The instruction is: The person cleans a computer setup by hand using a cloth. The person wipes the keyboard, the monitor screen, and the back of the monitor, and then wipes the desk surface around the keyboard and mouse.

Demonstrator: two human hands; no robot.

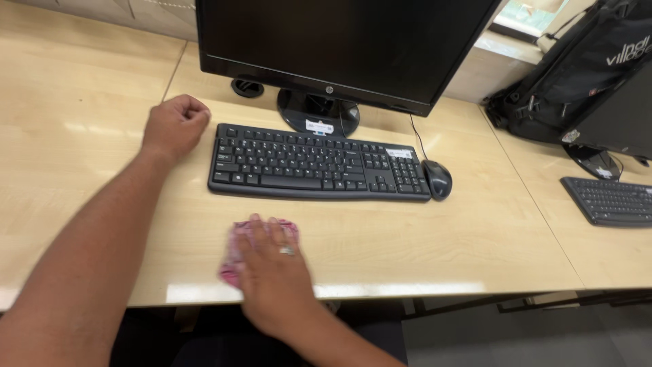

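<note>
My right hand [272, 268] lies flat on a pink cloth [234, 255] near the front edge of the light wooden desk [475, 238], pressing it down; a ring shows on one finger. The cloth is mostly hidden under the palm. My left hand [174, 126] rests as a loose fist on the desk, just left of a black keyboard [316, 163], holding nothing. A black mouse [437, 179] sits at the keyboard's right end.
A black monitor [339, 41] on a round stand rises behind the keyboard. At the right are a black backpack [584, 68], a second monitor [611, 115] and a second keyboard [608, 200]. A cable hole [246, 88] sits at the back.
</note>
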